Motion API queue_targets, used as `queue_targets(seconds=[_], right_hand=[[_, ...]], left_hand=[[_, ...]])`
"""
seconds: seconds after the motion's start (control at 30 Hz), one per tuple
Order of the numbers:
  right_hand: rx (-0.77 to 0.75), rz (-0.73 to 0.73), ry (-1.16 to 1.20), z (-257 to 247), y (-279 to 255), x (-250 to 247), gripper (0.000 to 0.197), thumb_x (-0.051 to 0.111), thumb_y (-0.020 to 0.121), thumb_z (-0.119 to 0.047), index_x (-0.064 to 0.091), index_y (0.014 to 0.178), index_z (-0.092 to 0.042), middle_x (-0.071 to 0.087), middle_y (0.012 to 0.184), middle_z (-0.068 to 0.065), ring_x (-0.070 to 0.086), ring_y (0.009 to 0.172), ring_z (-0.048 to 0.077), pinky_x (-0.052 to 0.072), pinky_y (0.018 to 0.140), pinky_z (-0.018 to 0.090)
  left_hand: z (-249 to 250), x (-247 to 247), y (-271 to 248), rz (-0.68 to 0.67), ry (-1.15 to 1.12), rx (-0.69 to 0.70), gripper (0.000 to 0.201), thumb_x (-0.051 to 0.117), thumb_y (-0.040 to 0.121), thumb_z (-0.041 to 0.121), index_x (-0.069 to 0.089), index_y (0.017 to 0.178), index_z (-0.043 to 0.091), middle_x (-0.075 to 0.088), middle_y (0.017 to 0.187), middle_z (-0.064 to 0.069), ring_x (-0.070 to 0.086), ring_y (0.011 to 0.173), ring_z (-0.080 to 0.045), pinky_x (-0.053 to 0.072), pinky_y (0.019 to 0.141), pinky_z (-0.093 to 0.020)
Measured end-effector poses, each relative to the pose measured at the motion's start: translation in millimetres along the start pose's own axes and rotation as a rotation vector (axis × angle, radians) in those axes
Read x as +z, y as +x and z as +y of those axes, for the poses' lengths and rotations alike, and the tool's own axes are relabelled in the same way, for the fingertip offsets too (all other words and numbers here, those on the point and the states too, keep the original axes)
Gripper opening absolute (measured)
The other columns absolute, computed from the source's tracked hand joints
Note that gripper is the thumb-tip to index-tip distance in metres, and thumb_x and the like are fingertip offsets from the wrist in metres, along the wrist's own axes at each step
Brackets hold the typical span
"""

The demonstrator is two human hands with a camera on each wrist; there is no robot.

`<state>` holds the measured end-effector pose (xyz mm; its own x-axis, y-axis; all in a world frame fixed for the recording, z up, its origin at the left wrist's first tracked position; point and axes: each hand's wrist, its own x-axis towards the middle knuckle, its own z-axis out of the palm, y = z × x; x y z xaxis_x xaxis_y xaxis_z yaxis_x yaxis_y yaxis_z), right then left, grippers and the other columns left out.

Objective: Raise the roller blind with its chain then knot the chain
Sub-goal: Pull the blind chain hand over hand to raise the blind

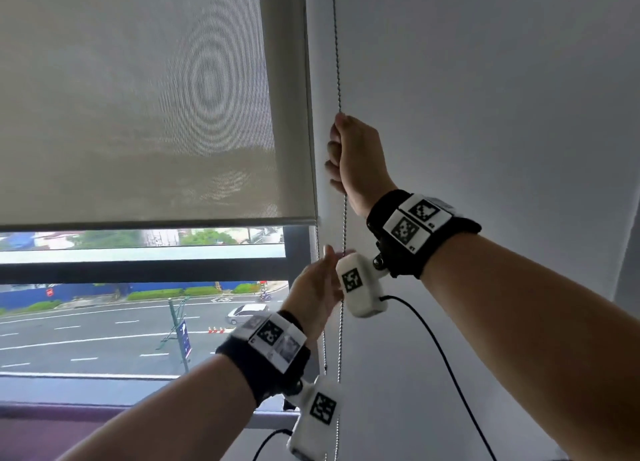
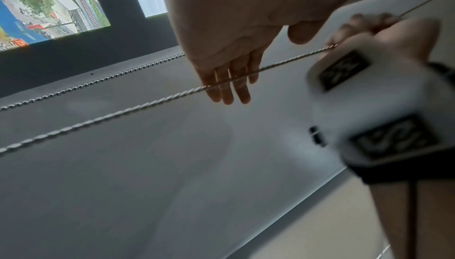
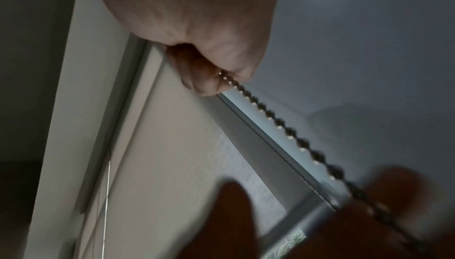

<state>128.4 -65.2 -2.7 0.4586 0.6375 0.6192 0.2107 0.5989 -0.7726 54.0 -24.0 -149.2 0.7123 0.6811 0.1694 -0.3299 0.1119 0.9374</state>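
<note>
Right hand (image 1: 349,155) clenched round beaded metal chain (image 1: 336,44); left hand (image 1: 317,292) released, fingers straight, at 6 o'clock; mesh blind (image 1: 138,96).

The chain (image 1: 336,44) runs off the head view's top edge, so its upper end is unseen, and its middle is hidden inside the right hand (image 1: 349,155). The left hand (image 1: 315,294) has its fingertips behind the right wrist camera (image 1: 362,284). Right wrist view: near shapes are blurred dark.

Half-raised beige blind (image 1: 138,96), taut bead chain (image 1: 337,62)
</note>
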Motion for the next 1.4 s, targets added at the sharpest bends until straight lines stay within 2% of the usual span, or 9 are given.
queue_targets(seconds=[0.27, 0.43, 0.53, 0.63, 0.8, 0.9, 1.1, 1.27, 1.4], right_hand=[[-0.014, 0.008, -0.054, 67, -35, -13, 0.039, 0.037, 0.102, -0.023, 0.042, 0.064, -0.015, 0.033, 0.043, -0.011, 0.028, 0.036, 0.004, 0.026, 0.039, 0.017], [0.191, -0.031, -0.002, 107, -77, -26, 0.040, 0.035, 0.105, -0.021, 0.031, 0.065, -0.019, 0.024, 0.050, -0.004, 0.018, 0.034, 0.003, 0.019, 0.033, 0.014], [0.212, -0.053, -0.052, 123, -94, -37, 0.036, 0.033, 0.105, -0.020, 0.032, 0.069, -0.017, 0.024, 0.048, -0.009, 0.017, 0.035, 0.004, 0.017, 0.033, 0.014], [0.202, -0.077, -0.076, 125, -104, -40, 0.034, 0.035, 0.105, -0.017, 0.037, 0.074, -0.003, 0.031, 0.049, -0.011, 0.022, 0.037, 0.004, 0.022, 0.038, 0.018], [0.104, -0.140, -0.185, 132, -90, -46, 0.032, 0.043, 0.089, -0.029, 0.049, 0.058, -0.026, 0.041, 0.058, 0.000, 0.034, 0.053, 0.019, 0.031, 0.053, 0.038], [0.077, -0.159, -0.177, 123, -72, -52, 0.029, 0.043, 0.081, -0.029, 0.060, 0.078, -0.006, 0.057, 0.066, 0.017, 0.054, 0.064, 0.030, 0.050, 0.066, 0.049], [-0.043, -0.087, -0.146, 68, -20, -44, 0.028, 0.035, 0.088, -0.014, 0.062, 0.089, -0.005, 0.060, 0.069, 0.006, 0.056, 0.066, 0.022, 0.050, 0.062, 0.032], [-0.074, -0.113, -0.114, 24, 4, -26, 0.039, 0.028, 0.103, -0.023, 0.058, 0.113, 0.000, 0.065, 0.081, 0.015, 0.066, 0.076, 0.029, 0.056, 0.069, 0.041], [0.084, -0.169, 0.097, 11, 11, -13, 0.043, 0.031, 0.104, -0.037, 0.060, 0.087, -0.010, 0.048, 0.055, 0.003, 0.035, 0.046, 0.017, 0.030, 0.046, 0.026]], left_hand=[[63, 5, 20, -0.034, 0.005, 0.173, 0.044, 0.033, 0.098, 0.034, 0.064, 0.085, 0.007, 0.068, 0.076, -0.007, 0.063, 0.070, -0.015, 0.052, 0.070, -0.026], [96, 18, 32, -0.079, 0.099, 0.151, 0.047, 0.031, 0.097, 0.041, 0.059, 0.108, 0.005, 0.067, 0.100, -0.012, 0.062, 0.095, -0.026, 0.045, 0.092, -0.036], [105, 27, 35, -0.110, 0.013, 0.141, 0.044, 0.032, 0.098, 0.037, 0.062, 0.098, 0.005, 0.062, 0.079, -0.010, 0.059, 0.071, -0.022, 0.047, 0.075, -0.033], [98, 35, 38, -0.092, 0.001, 0.177, 0.034, 0.035, 0.098, 0.030, 0.057, 0.078, 0.013, 0.036, 0.053, 0.003, 0.028, 0.046, -0.010, 0.023, 0.046, -0.024], [87, 48, 40, -0.044, 0.019, 0.218, 0.035, 0.025, 0.081, 0.000, 0.042, 0.060, 0.022, 0.026, 0.045, 0.007, 0.015, 0.037, -0.009, 0.009, 0.040, -0.016], [85, 50, 41, -0.036, 0.023, 0.219, 0.034, 0.024, 0.080, 0.000, 0.041, 0.059, 0.022, 0.026, 0.045, 0.007, 0.015, 0.036, -0.008, 0.010, 0.039, -0.014], [63, 32, 39, 0.005, 0.006, 0.212, 0.031, 0.029, 0.091, 0.006, 0.044, 0.068, 0.020, 0.030, 0.043, 0.008, 0.019, 0.031, -0.007, 0.013, 0.036, -0.012], [23, 12, 23, 0.012, 0.103, 0.136, 0.038, 0.026, 0.097, 0.015, 0.040, 0.062, 0.018, 0.027, 0.044, 0.007, 0.018, 0.033, -0.006, 0.008, 0.041, -0.016], [-14, -2, 17, 0.061, 0.143, 0.045, 0.021, 0.032, 0.091, 0.005, 0.050, 0.079, 0.008, 0.032, 0.051, -0.004, 0.025, 0.043, -0.011, 0.011, 0.049, -0.027]])
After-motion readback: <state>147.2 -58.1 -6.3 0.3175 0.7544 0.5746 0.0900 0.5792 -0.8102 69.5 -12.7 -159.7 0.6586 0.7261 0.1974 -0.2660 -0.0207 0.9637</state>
